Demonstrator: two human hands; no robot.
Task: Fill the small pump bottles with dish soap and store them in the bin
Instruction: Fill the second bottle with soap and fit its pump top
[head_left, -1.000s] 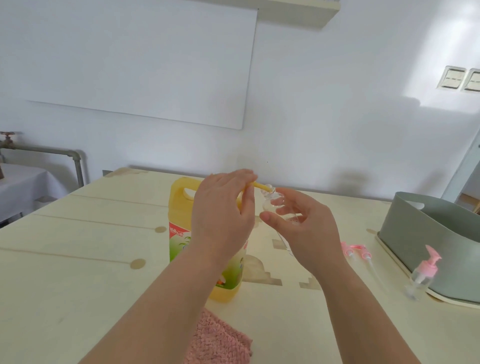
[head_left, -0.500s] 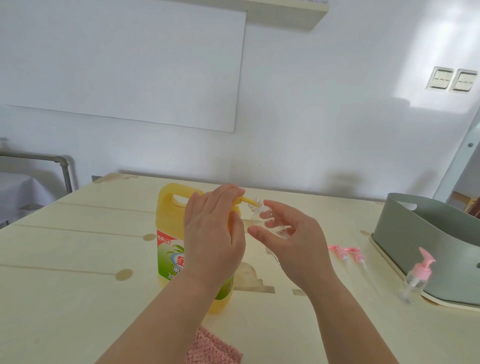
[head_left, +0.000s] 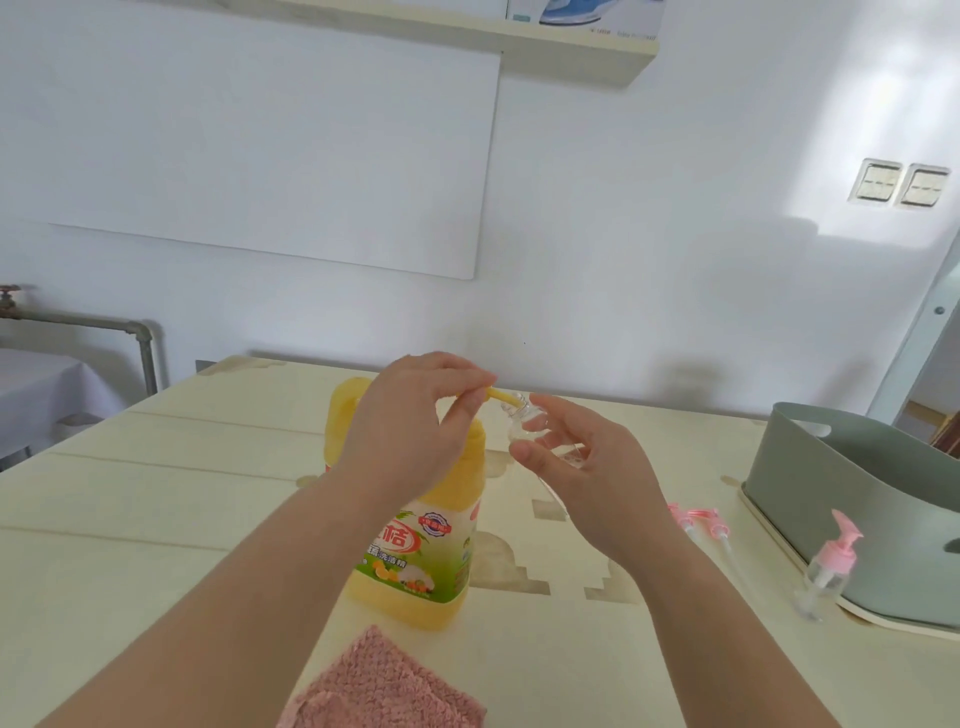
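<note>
Head view, centre of frame: left hand (head_left: 415, 431) with fingers curled round the yellow spout (head_left: 506, 397) of the dish soap jug (head_left: 415, 551), right hand (head_left: 587, 467) gripping the small clear bottle (head_left: 524, 427) with its mouth at the spout tip; a pink-capped pump bottle (head_left: 827, 566) stands just beside the green bin (head_left: 831, 493) at the right edge.

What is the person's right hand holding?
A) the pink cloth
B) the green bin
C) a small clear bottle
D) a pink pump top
C: the right hand grips a small clear bottle, its mouth at the yellow spout that the left hand pinches on the dish soap jug.
</note>
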